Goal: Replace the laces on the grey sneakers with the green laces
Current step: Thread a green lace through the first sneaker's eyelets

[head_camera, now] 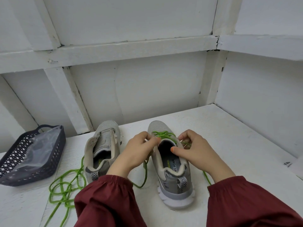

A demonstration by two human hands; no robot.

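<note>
Two grey sneakers stand side by side on the white bench [229,136], with their toes pointing away from the person.

The right sneaker [173,177] has a green lace [162,134] going criss-cross through its holes. Both hands are up at the top of this shoe, near its opening.

The left hand [141,149] comes in from the left side. Its fingers are curled in and pinch the lace by the top holes. One end of the lace hangs down under this hand and makes a loop on the bench between the two shoes.

The right hand [196,149] comes in from the right side. Its fingers are bent and pinch the lace on that side. Its thumb, with an orange nail, rests on the soft edge of the shoe's opening. The other end of the lace lies on the bench beside the shoe's right side.

Both arms wear dark red sleeves [106,199].

The left sneaker [105,145] has no lace in it, and its tongue is open. A loose green lace [65,185] lies in a tangle on the bench just beside its heel.

Farther left sits a dark basket [16,153] with a clear plastic bag [39,149] inside.
</note>
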